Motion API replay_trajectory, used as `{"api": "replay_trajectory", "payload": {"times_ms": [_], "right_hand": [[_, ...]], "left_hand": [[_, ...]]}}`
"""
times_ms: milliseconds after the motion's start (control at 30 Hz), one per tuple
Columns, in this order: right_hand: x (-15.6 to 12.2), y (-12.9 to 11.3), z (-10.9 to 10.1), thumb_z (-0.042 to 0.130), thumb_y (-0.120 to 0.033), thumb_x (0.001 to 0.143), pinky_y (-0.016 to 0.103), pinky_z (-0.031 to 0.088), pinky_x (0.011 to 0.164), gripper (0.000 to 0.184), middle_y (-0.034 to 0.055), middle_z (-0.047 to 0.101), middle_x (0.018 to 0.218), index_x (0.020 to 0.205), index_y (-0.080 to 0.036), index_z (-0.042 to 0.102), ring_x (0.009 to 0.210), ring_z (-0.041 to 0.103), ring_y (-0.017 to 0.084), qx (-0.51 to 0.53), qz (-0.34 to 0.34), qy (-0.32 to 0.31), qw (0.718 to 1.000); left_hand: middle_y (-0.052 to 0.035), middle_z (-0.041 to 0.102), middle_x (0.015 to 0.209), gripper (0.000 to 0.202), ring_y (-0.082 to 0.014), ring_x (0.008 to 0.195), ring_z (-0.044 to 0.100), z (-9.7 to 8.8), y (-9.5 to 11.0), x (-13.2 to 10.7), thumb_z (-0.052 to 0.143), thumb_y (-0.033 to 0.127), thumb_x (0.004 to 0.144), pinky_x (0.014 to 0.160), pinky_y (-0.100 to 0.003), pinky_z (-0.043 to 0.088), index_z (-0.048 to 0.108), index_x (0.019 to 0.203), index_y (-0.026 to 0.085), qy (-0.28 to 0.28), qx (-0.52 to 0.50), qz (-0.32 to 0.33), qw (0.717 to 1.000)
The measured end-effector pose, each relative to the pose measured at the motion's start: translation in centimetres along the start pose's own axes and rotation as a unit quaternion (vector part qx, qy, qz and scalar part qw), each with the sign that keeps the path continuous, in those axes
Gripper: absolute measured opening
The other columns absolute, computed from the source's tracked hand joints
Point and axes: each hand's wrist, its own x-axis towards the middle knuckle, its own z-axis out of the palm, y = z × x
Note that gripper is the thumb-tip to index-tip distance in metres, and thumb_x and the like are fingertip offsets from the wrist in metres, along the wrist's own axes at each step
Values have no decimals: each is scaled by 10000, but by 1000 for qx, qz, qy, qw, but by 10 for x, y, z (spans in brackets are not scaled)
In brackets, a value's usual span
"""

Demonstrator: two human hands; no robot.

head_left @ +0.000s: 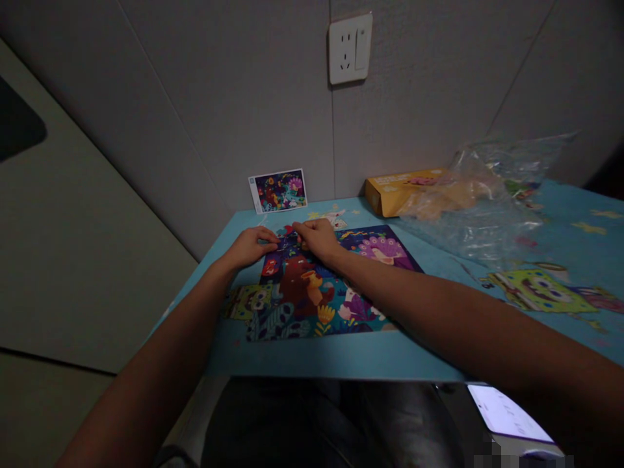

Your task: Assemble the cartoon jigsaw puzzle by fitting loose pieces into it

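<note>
A colourful jigsaw puzzle (322, 286) lies assembled on the blue table (341, 357). Both of my hands rest at its far left corner. My left hand (251, 247) has its fingers curled and pressed down on the puzzle's upper left edge. My right hand (316, 237) is also curled, its fingertips pinching or pressing a small piece by a red patch at the top edge. The fingertips of both hands nearly meet. What lies under them is too small to make out.
A reference picture card (279, 190) leans against the grey wall behind the puzzle. A yellow box (397, 190) and a crumpled clear plastic bag (482, 195) sit at the back right. A lit phone (507, 413) lies near my lap. A wall socket (349, 49) is above.
</note>
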Motion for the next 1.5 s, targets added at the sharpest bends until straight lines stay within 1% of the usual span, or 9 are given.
{"api": "replay_trajectory", "payload": {"times_ms": [267,400,600,800,900,1000,1100,1267,1500], "right_hand": [[0,0,1,547,-374,827,228,279,491,400,-55,406,381,481,-173,537,406,399,89,9,-9,29,999],[1,-2,1,555,-344,821,224,291,494,395,-53,418,378,466,-172,540,412,419,93,3,-6,56,998],[-1,-5,0,553,-319,824,221,323,520,379,-54,428,382,476,-169,568,430,451,102,-3,-4,55,998],[-2,-6,-2,540,-305,839,227,324,523,393,-46,443,388,472,-165,564,449,470,107,-56,7,76,996],[-1,-6,-5,534,-316,862,233,340,544,369,-25,515,450,538,-158,614,498,518,119,-115,13,103,988],[-1,-5,-6,609,-352,844,238,386,618,235,11,659,671,859,-148,723,625,586,137,-156,3,78,985],[-4,-5,-3,659,-359,831,234,396,659,361,10,676,768,1132,-161,675,677,590,134,-166,-49,21,985],[-11,-8,2,621,-320,866,226,317,579,186,-43,547,580,860,-147,687,571,501,107,-175,-112,-39,977],[-15,-11,1,533,-350,908,226,279,548,325,-31,541,540,651,-156,578,536,463,96,-140,-110,-74,981]], "left_hand": [[-53,660,1158,236,-236,977,632,7,12,2,638,413,768,896,-335,472,752,770,206,61,144,-59,986],[-37,629,1273,428,-263,1102,611,22,23,5,521,560,858,899,-347,471,705,1102,260,157,211,-71,962],[-23,679,1234,450,-310,1110,619,26,17,16,535,598,837,869,-370,476,702,1136,306,108,204,-101,968],[-81,724,1067,440,-261,984,653,20,0,19,736,417,712,813,-319,485,702,1095,204,134,60,-82,986],[-88,701,1035,613,-151,694,645,19,-2,17,789,276,617,615,-249,483,632,1193,139,162,-94,-81,979],[-62,676,924,635,-36,399,450,14,6,13,776,249,606,399,-207,337,608,1200,101,163,-240,-98,952],[-28,658,812,589,-2,356,379,5,19,7,802,246,592,356,-188,239,635,1134,87,135,-345,-72,926],[-5,651,731,531,22,341,333,-3,33,0,827,215,585,340,-173,144,674,1083,107,55,-423,-63,902],[18,623,676,361,19,311,287,-4,30,-1,760,261,683,331,-171,144,691,1005,114,30,-457,-82,885]]}}
